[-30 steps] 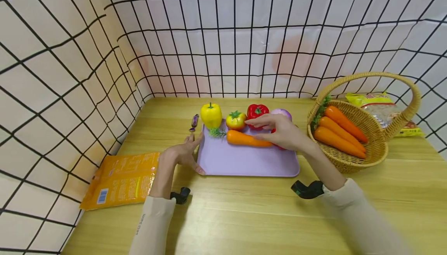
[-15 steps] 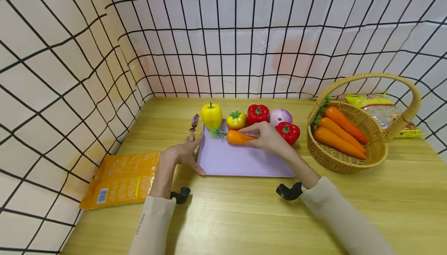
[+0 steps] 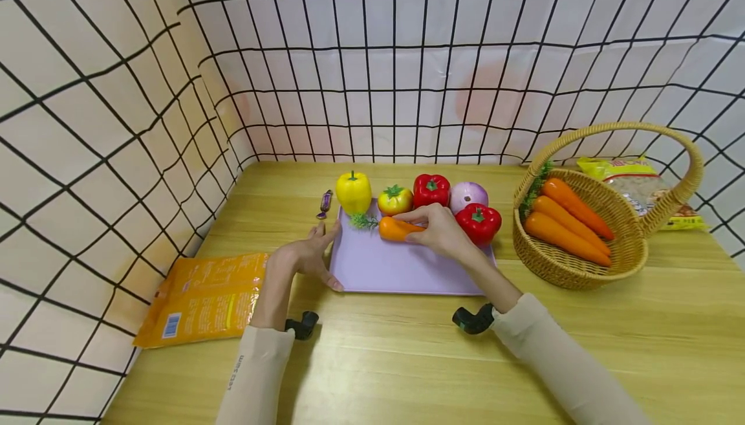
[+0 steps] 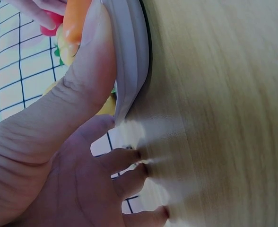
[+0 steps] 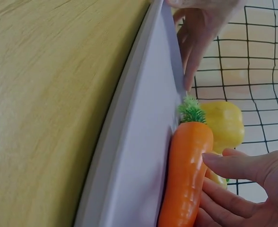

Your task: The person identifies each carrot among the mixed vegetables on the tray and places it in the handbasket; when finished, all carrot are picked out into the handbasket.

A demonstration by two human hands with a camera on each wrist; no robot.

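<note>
A lilac tray (image 3: 396, 271) lies on the wooden table. My left hand (image 3: 307, 257) spreads along its left edge; in the left wrist view the thumb (image 4: 89, 71) rests against the tray's rim, with other fingertips down on the table. My right hand (image 3: 438, 234) grips an orange carrot (image 3: 393, 229) from above, thumb on the near side, fingers on the far side. The carrot lies on the tray, its leafy green top pointing left and its tip hidden by the hand. Behind it sit a yellow bell pepper (image 3: 353, 193), a yellow-red tomato (image 3: 395, 200) and a red bell pepper (image 3: 431, 191).
A purple onion (image 3: 469, 195) and another red bell pepper (image 3: 478, 224) sit at the tray's right. Further right stands a wicker basket (image 3: 634, 262) holding several carrots, with a yellow-edged bag (image 3: 619, 166) behind. An orange packet (image 3: 200, 302) and wrapped candy (image 3: 324, 205) lie left.
My right hand has moved left and down from near the red peppers onto the carrot and taken hold of it, uncovering the right-hand pepper and onion. The left hand stays put.
</note>
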